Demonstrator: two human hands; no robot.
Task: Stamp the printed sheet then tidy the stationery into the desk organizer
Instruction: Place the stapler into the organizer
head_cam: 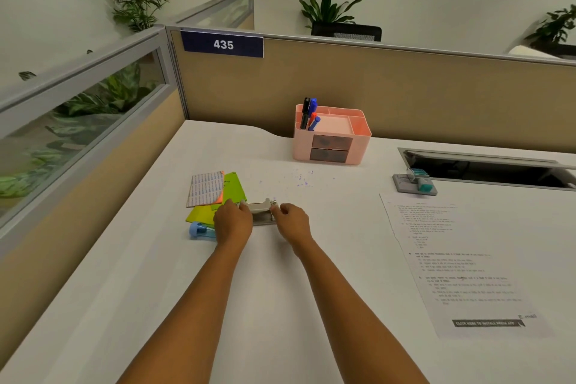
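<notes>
Both hands out over the white bench (280,305), meeting on a small metal stapler-like tool (260,210). Left hand (233,223) curled on its left end, fingers closed round it; right hand (291,221) pinching the right end, thumb and fingertips narrow. Tool low on the bench, not clearly lifted, can't tell.

Taking that tool as landmark: just left and behind, sticky-note pads (215,193), green and yellow sheets fanned, w/ a printed pad on top, orange edge showing. Just left and nearer, blue tube (201,230) lying flat, partly hidden by left hand. Behind and right, pink desk organizer (332,137) upright near the partition, pens (310,114) standing in its back-left compartment, two dark drawers in front. Purple ink specks (300,179) on the bench btwn tool and organizer. Well right, printed sheet (461,262) flat, black banner near its bottom edge, no stamp mark made out. Right and behind, teal-and-grey stamp (416,182) on its grey pad, beside the cable slot (486,168).
</notes>
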